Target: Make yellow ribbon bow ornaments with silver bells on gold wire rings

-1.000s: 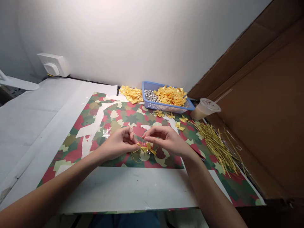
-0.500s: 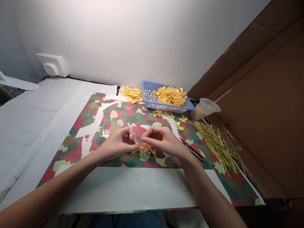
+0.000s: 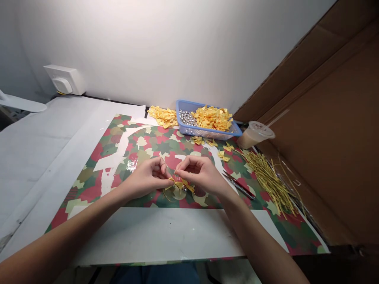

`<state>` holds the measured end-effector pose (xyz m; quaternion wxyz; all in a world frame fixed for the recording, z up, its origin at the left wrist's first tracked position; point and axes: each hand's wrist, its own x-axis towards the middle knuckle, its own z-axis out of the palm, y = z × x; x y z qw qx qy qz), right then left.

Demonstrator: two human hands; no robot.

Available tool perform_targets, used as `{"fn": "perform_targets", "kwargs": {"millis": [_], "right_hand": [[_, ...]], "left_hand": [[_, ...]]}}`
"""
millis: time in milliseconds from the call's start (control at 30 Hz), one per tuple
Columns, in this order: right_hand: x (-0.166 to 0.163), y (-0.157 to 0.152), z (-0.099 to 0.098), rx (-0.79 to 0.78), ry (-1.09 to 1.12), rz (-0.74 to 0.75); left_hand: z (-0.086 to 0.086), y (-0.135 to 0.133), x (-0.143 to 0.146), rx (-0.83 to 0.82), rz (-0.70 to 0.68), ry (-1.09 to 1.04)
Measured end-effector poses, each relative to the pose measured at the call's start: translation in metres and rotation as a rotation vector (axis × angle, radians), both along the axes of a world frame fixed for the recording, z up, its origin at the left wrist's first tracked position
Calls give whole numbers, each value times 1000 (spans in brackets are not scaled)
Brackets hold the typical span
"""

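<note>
Above the patterned sheet, my left hand pinches the edge of a yellow ribbon piece between thumb and forefinger. A thin gold cord loops below it, and a small silver bell hangs by the ribbon. My right hand is closed in a pinch just to the right, its fingertips close to the left ones. Whatever lies in that pinch is too small to make out. Right of my right wrist lies a pair of scissors or tweezers with dark red handles.
A blue basket holds silver bells and yellow ribbon pieces. Beside it sits a yellow ribbon pile; several single bows lie in front. At right are a lidded plastic cup, a bundle of gold cords and a cardboard wall.
My right hand has shifted very slightly left, toward the left hand's fingertips. Both hands keep their pinches, and the ribbon piece stays in nearly the same place.
</note>
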<state>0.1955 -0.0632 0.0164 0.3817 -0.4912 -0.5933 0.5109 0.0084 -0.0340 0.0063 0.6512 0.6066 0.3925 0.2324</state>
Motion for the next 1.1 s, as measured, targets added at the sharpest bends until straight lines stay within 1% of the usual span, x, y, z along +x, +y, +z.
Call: {"fn": "perform_targets", "kwargs": {"millis": [167, 467, 733, 933, 1100], "right_hand": [[1, 0, -1, -13, 13, -2], [2, 1, -2, -14, 62, 4], [1, 1, -6, 6, 122, 23], [-1, 1, -6, 19, 163, -12], [-2, 2, -8, 6, 197, -31]], "left_hand": [[1, 2, -1, -46, -6, -54], [5, 4, -1, -129, 60, -59], [5, 5, 1, -139, 93, -51], [5, 5, 0, -149, 120, -26], [9, 4, 1, -167, 138, -9]]}}
